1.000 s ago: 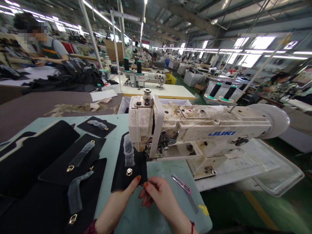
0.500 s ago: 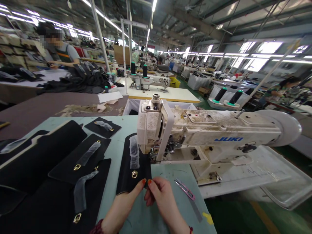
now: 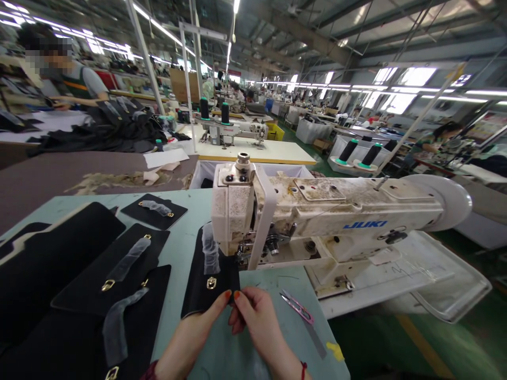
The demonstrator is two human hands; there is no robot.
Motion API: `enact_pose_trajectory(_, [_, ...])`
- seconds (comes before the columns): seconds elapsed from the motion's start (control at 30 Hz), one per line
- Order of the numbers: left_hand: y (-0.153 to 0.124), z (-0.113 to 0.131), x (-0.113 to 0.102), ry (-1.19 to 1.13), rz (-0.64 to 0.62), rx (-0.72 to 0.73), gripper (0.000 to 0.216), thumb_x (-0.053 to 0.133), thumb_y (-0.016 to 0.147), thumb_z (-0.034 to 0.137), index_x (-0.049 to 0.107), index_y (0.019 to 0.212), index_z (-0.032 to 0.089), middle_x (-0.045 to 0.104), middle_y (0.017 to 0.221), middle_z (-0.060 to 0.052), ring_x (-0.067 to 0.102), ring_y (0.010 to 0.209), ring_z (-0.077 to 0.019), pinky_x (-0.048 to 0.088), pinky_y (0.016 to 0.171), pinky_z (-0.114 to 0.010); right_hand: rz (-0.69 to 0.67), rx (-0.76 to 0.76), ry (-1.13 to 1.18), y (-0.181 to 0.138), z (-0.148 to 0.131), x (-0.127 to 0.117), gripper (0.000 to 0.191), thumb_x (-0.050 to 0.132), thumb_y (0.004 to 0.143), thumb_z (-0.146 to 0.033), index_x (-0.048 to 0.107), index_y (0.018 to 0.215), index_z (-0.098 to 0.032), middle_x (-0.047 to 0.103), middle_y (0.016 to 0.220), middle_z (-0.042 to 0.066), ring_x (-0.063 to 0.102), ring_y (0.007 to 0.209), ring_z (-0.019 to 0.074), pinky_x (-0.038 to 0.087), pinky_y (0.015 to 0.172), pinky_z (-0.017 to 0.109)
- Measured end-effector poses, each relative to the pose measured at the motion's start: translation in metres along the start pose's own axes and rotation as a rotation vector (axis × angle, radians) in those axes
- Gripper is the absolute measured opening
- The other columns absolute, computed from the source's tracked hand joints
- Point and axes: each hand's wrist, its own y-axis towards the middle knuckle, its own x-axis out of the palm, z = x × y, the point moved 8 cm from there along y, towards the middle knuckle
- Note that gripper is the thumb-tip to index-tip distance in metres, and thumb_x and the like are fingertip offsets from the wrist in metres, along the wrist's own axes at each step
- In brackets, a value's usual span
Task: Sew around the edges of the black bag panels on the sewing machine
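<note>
A black fabric panel (image 3: 197, 296) lies with its right edge under the head of the white sewing machine (image 3: 233, 211). On it are a plastic-wrapped strap (image 3: 210, 250) and a gold buckle (image 3: 211, 283). My left hand (image 3: 200, 323) rests at the panel's near end, thumb on top and fingers hidden beneath. My right hand (image 3: 256, 315) pinches the near right corner between thumb and fingers, its thumb tip close to the left one. To the right of my hands, pink-handled thread snips (image 3: 298, 306) lie on the pale green tabletop (image 3: 277, 282).
Several similar black panels (image 3: 79, 279) with wrapped straps cover the tabletop's left side, one large piece folded over. A brown table (image 3: 91, 163) with scraps stands behind. Thread cones (image 3: 370, 155) stand beyond the machine. A co-worker (image 3: 79, 79) works at the far left.
The head view has turned slightly to the right, so the scene sits further left. My hands keep the same hold on the panel, which shows no clear movement under the machine.
</note>
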Motion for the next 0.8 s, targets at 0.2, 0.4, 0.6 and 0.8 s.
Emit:
enact_pose_trajectory(0.2, [0.014,0.016,0.007,-0.019,-0.127,0.079,0.052,0.068,0.075,0.053,0.068,0.109,0.014,0.07,0.116,-0.012,0.061,0.114,-0.0294,0.043,0.106,-0.039,0.007,-0.023,0.002,0.013,-0.007,0.0,0.071,0.056,0.068,-0.08,0.05,0.079,-0.01,0.058,0.058,0.004,0.05,0.041,0.0057,0.036,0.04,0.013])
enact_pose_trajectory(0.4, [0.021,0.015,0.009,-0.018,-0.129,0.072,0.047,0.067,0.076,0.053,0.07,0.102,0.014,0.071,0.11,-0.012,0.062,0.11,-0.0305,0.043,0.105,-0.041,0.009,-0.029,-0.011,0.019,-0.009,0.0,0.072,0.056,0.067,-0.081,0.05,0.079,-0.01,0.057,0.057,0.004,0.05,0.041,0.0062,0.036,0.04,0.013])
enact_pose_trajectory(0.6, [0.033,0.04,0.016,-0.067,-0.156,0.237,0.04,0.063,0.082,0.047,0.071,0.104,0.015,0.073,0.105,-0.01,0.062,0.11,-0.0265,0.04,0.108,-0.038,0.045,-0.072,-0.014,0.033,-0.017,0.001,0.074,0.054,0.067,-0.083,0.052,0.078,-0.01,0.056,0.055,0.004,0.05,0.042,0.0065,0.038,0.042,0.014])
enact_pose_trajectory(0.8, [0.038,0.044,0.018,-0.092,-0.201,0.205,0.044,0.063,0.082,0.045,0.068,0.115,0.017,0.067,0.123,-0.01,0.057,0.12,-0.0263,0.038,0.11,-0.038,0.099,-0.087,-0.029,0.036,-0.021,0.001,0.072,0.052,0.069,-0.082,0.052,0.076,-0.01,0.058,0.056,0.006,0.05,0.042,0.0071,0.037,0.042,0.015])
